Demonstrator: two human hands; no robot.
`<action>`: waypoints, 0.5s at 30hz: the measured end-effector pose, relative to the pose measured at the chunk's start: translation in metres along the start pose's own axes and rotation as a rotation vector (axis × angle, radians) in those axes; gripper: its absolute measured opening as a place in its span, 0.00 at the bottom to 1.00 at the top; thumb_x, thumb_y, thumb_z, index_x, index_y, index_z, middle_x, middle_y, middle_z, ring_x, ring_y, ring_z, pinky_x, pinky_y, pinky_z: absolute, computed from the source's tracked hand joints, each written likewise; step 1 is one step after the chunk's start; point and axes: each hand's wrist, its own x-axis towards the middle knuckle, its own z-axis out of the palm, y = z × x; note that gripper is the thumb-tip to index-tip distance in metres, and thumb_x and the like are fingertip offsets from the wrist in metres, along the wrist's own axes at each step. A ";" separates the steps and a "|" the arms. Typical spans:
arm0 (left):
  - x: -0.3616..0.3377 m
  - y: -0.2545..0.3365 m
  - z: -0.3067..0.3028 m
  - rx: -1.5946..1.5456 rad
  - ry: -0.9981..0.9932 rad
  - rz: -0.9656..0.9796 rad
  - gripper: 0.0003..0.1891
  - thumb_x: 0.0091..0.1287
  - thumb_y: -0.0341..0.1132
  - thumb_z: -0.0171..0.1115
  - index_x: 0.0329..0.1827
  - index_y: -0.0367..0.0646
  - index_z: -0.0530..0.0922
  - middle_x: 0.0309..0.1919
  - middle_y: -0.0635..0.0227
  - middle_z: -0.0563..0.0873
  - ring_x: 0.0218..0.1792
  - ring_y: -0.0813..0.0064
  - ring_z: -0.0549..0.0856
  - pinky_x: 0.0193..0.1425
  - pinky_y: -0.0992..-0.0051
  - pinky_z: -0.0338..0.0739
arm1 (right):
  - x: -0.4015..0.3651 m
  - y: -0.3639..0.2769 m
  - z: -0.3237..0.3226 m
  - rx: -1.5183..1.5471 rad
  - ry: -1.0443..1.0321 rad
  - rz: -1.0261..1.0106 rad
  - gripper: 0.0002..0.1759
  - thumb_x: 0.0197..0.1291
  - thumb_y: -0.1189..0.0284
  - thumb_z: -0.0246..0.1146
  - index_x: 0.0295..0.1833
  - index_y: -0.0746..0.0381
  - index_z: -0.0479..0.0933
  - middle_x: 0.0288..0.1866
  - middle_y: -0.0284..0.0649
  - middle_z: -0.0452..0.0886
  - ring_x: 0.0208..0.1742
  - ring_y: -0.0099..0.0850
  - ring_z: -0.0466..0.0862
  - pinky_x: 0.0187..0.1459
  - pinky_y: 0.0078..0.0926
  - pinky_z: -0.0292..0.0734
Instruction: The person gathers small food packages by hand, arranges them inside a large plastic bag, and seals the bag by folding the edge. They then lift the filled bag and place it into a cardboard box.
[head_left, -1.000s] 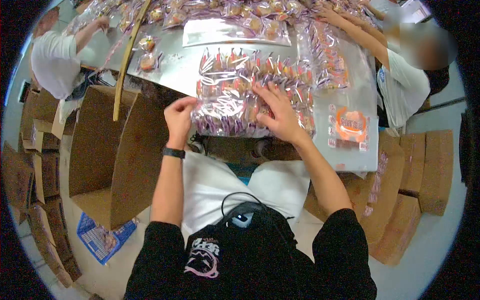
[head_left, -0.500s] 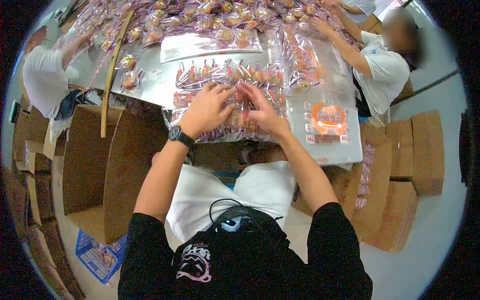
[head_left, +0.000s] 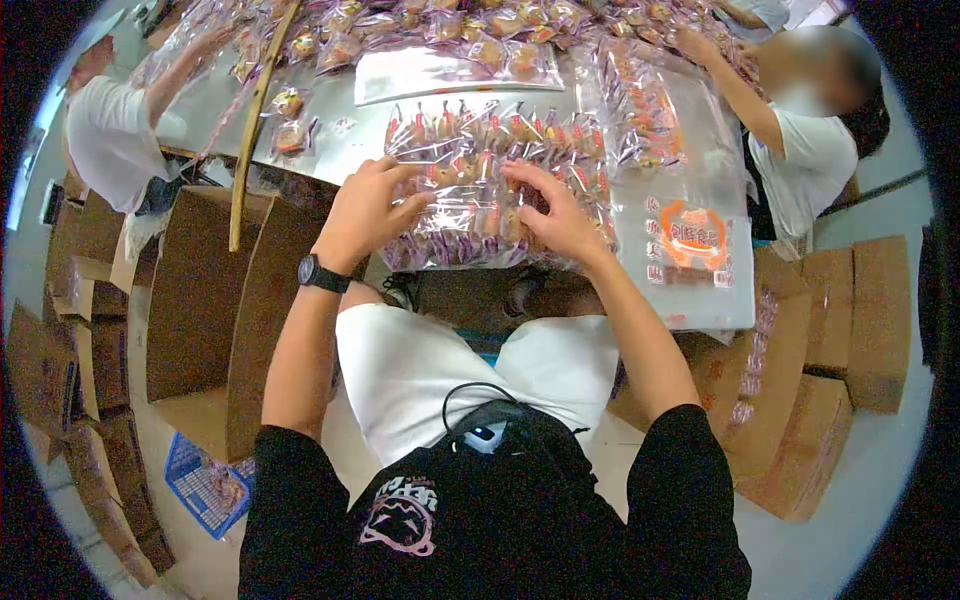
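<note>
The bag (head_left: 462, 222) of wrapped pastries lies at the desk's (head_left: 350, 150) near edge. The left hand (head_left: 372, 205) and right hand (head_left: 562, 218) rest on it, fingers bent; whether either grip is clenched on the plastic, I cannot tell. Printed bags (head_left: 690, 255) lie just right.

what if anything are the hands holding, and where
Nothing looks gripped: the left hand and right hand are open, on or just above the clear bag of wrapped snacks.

Clear bag (head_left: 495, 185) of small wrapped pastries, flat at table's near edge (head_left: 345, 165).
</note>
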 end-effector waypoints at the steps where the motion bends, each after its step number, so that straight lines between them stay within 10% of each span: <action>1: -0.002 -0.003 0.000 -0.028 0.008 0.069 0.24 0.65 0.50 0.72 0.56 0.42 0.86 0.50 0.54 0.87 0.51 0.53 0.85 0.58 0.61 0.78 | 0.002 0.000 0.000 -0.023 0.006 -0.002 0.26 0.64 0.75 0.61 0.69 0.61 0.77 0.71 0.46 0.78 0.76 0.39 0.74 0.77 0.37 0.64; 8: 0.011 -0.049 -0.010 -0.053 -0.166 0.047 0.14 0.69 0.41 0.70 0.47 0.38 0.86 0.44 0.55 0.86 0.38 0.60 0.88 0.55 0.59 0.85 | 0.007 -0.011 -0.001 0.010 0.050 0.147 0.17 0.69 0.66 0.66 0.58 0.63 0.83 0.71 0.48 0.79 0.76 0.40 0.74 0.75 0.37 0.66; 12: 0.001 -0.040 -0.004 -0.127 0.068 0.192 0.11 0.74 0.40 0.64 0.50 0.44 0.80 0.38 0.61 0.88 0.47 0.54 0.87 0.64 0.40 0.67 | 0.009 -0.013 0.000 0.089 0.083 0.191 0.16 0.66 0.64 0.69 0.52 0.64 0.85 0.68 0.50 0.81 0.70 0.43 0.80 0.71 0.38 0.72; 15: 0.005 -0.045 0.002 -0.212 0.028 0.173 0.10 0.77 0.38 0.60 0.47 0.40 0.75 0.30 0.55 0.86 0.35 0.49 0.87 0.49 0.49 0.77 | 0.010 -0.009 0.001 0.061 0.088 0.201 0.15 0.65 0.64 0.69 0.50 0.64 0.85 0.68 0.50 0.82 0.70 0.42 0.80 0.69 0.36 0.73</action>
